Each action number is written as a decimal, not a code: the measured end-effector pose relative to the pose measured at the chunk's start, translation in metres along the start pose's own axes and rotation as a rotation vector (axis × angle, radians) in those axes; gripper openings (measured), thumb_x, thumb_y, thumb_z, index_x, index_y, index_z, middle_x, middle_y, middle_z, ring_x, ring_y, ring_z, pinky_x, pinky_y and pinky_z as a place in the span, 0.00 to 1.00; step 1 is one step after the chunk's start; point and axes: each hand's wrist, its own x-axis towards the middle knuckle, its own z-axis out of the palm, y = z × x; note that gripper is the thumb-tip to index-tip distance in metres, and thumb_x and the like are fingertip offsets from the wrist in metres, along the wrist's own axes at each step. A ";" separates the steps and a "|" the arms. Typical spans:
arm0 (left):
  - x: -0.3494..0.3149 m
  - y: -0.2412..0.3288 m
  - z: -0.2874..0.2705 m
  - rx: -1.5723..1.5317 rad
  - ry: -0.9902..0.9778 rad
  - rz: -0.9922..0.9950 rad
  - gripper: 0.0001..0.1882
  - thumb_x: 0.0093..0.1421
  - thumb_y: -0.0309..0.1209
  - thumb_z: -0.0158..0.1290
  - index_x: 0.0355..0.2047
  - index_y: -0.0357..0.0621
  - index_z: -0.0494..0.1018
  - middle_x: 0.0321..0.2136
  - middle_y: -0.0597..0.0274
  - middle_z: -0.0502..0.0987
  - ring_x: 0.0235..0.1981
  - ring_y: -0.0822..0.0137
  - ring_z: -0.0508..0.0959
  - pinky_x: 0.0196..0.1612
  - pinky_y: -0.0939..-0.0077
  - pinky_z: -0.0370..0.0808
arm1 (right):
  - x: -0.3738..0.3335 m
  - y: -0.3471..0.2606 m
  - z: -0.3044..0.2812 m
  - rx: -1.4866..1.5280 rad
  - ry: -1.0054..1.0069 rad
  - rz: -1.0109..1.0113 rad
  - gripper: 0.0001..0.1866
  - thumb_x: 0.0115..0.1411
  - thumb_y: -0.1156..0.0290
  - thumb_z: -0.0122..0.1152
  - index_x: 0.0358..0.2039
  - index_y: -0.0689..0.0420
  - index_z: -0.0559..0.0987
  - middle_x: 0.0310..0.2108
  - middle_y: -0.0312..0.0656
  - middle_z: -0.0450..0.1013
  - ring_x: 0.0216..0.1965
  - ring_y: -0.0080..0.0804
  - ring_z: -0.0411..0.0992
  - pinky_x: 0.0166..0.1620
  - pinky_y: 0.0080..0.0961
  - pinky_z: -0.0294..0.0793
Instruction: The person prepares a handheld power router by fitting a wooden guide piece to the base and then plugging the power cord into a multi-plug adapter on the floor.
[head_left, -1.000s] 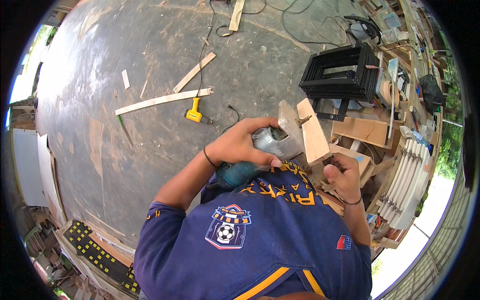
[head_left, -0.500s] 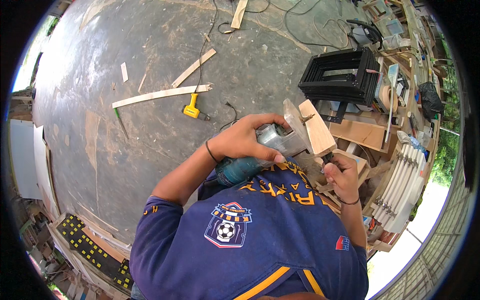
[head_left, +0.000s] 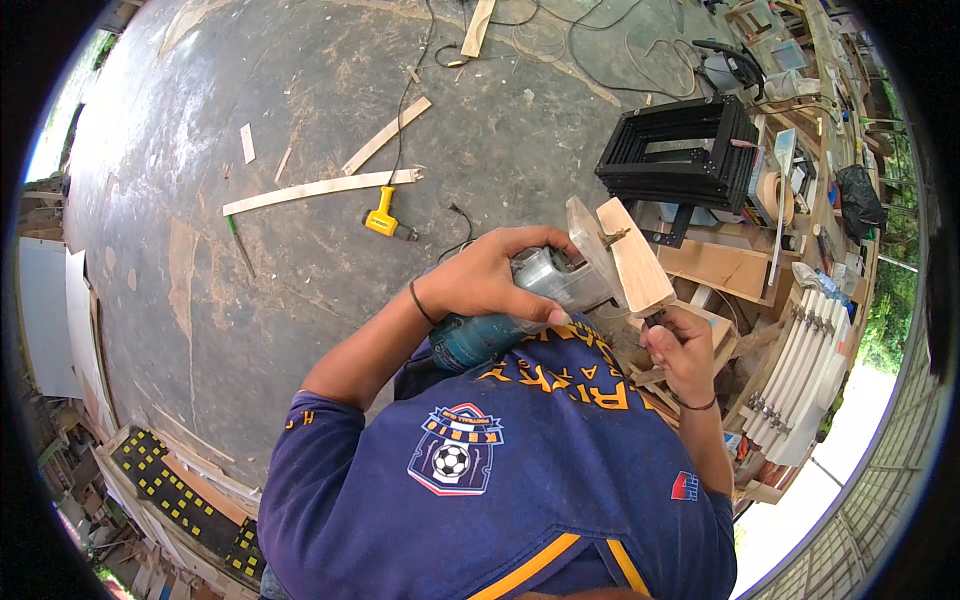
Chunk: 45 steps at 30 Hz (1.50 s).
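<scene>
My left hand (head_left: 488, 275) grips a power tool with a teal body (head_left: 468, 342) and a silver metal head (head_left: 560, 282), held against my chest. A light wooden block (head_left: 636, 257) and a thinner wooden plate (head_left: 585, 240) sit at the tool's front end, tilted up to the right. My right hand (head_left: 683, 352) is just below the block, its fingers pinched on a small dark part (head_left: 655, 320) that I cannot make out. My blue shirt (head_left: 500, 480) fills the lower picture.
On the concrete floor lie a yellow hand tool (head_left: 383, 222), long wood strips (head_left: 320, 188), offcuts and cables (head_left: 560, 40). A black metal frame (head_left: 690, 150) stands at the right, with wooden boards (head_left: 715, 265) and white curved slats (head_left: 800, 370) beyond. A yellow-dotted black mat (head_left: 170, 485) lies lower left.
The tool and its wooden block have tilted slightly, and my right hand has closed in under the block. My left hand keeps its grip.
</scene>
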 end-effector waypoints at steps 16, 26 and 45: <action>0.000 -0.002 -0.003 0.019 0.006 0.023 0.35 0.40 0.40 0.69 0.47 0.39 0.71 0.42 0.57 0.75 0.45 0.66 0.73 0.50 0.74 0.68 | 0.004 -0.004 0.004 0.073 -0.052 -0.102 0.16 0.67 0.66 0.47 0.51 0.59 0.73 0.27 0.42 0.76 0.17 0.13 0.62 0.20 0.11 0.59; 0.000 -0.005 -0.003 0.019 -0.002 0.036 0.33 0.41 0.40 0.68 0.46 0.40 0.71 0.42 0.58 0.75 0.46 0.67 0.72 0.51 0.74 0.67 | 0.003 -0.007 0.006 0.000 0.004 -0.058 0.15 0.68 0.70 0.44 0.49 0.61 0.74 0.23 0.39 0.73 0.16 0.14 0.60 0.20 0.11 0.58; 0.000 -0.006 0.000 0.030 -0.010 0.023 0.34 0.41 0.40 0.68 0.48 0.40 0.71 0.44 0.57 0.75 0.47 0.66 0.72 0.52 0.74 0.67 | 0.008 -0.014 0.007 -0.073 0.030 0.206 0.16 0.68 0.59 0.45 0.34 0.59 0.73 0.17 0.35 0.70 0.13 0.14 0.61 0.17 0.12 0.57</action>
